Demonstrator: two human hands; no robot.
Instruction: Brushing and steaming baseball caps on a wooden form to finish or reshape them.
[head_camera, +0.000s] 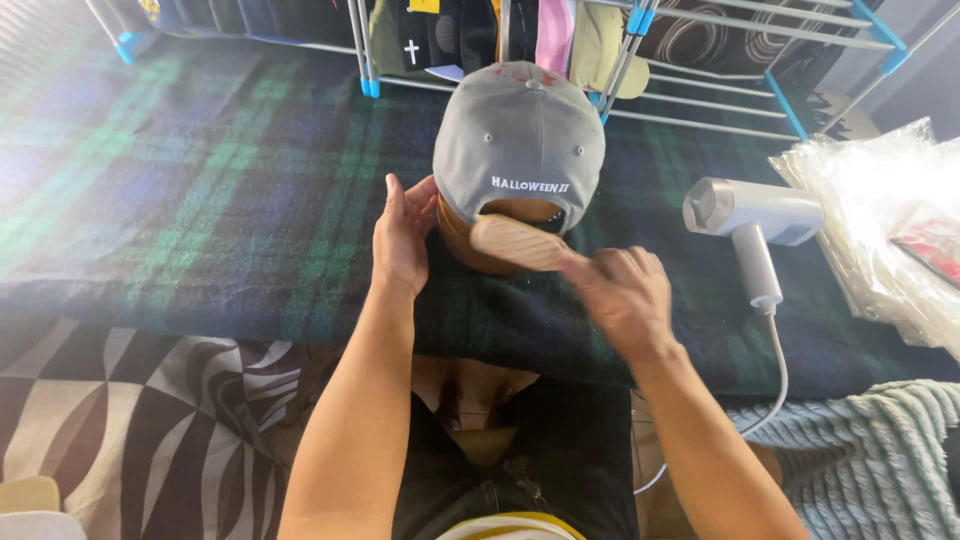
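**Brush at the back of the cap, cap seated on its form**

A grey cap sits on a rounded brown form on a plaid blanket, at about 12 o'clock from the person, its back opening turned toward the camera. It looks fully seated and square on the form, so the mounting part appears done.

The left hand stands at 9 o'clock of the form, palm flat against its side, fingers straight and closed on nothing; it seems to be steadying. The right hand is at 5 o'clock of the cap, its grip wrapped around the handle of a wooden brush, whose head lies just under the cap's rear edge, touching or nearly so. That hand is blurred, so the exact finger hold cannot be told.

Judging from this, the brushing is under way at the rear rim; which parts are already brushed cannot be told.

A white handheld steamer lies on the blanket at 3 o'clock, untouched, its cord trailing off the edge. Clear bags lie further right, and a rack with more caps stands behind.
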